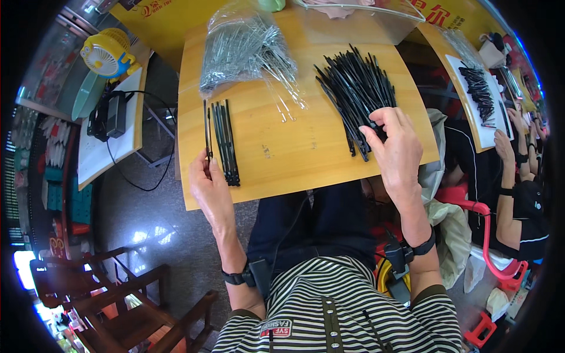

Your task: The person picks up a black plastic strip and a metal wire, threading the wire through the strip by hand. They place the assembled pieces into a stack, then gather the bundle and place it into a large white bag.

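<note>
At left, pinched fingers (198, 167) hold a black rod (208, 132)

Bright, even light covers the bench (288, 162) right of the left grip (210, 183). White glare spots the floor (159, 215) to that grip's lower left; the clear bag (235, 38) beyond it glints. Outer edges curve into black corners.

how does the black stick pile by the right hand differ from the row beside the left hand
The pile is large and broad; the row is much narrower. The pile fans out in a jumble; the row lies neatly, nearly parallel. Both are slender, black and on the table.
</note>
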Demonstrator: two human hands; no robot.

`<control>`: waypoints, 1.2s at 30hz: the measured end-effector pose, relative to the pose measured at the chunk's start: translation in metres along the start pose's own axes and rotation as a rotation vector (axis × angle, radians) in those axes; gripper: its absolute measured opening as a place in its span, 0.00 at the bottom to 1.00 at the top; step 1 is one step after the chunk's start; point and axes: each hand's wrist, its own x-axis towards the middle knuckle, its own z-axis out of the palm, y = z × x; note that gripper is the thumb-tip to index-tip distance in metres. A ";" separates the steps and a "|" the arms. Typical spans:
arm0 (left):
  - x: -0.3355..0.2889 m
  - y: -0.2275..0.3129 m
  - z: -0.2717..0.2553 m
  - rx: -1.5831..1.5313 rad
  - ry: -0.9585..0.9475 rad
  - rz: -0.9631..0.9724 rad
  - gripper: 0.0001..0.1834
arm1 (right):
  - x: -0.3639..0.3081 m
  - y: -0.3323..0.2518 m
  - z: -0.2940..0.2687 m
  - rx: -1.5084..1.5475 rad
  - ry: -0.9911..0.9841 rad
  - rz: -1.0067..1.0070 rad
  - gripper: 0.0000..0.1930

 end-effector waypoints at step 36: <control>-0.065 0.089 0.090 -0.975 -1.024 -0.252 0.16 | -0.013 -0.008 -0.034 0.295 -0.192 0.226 0.08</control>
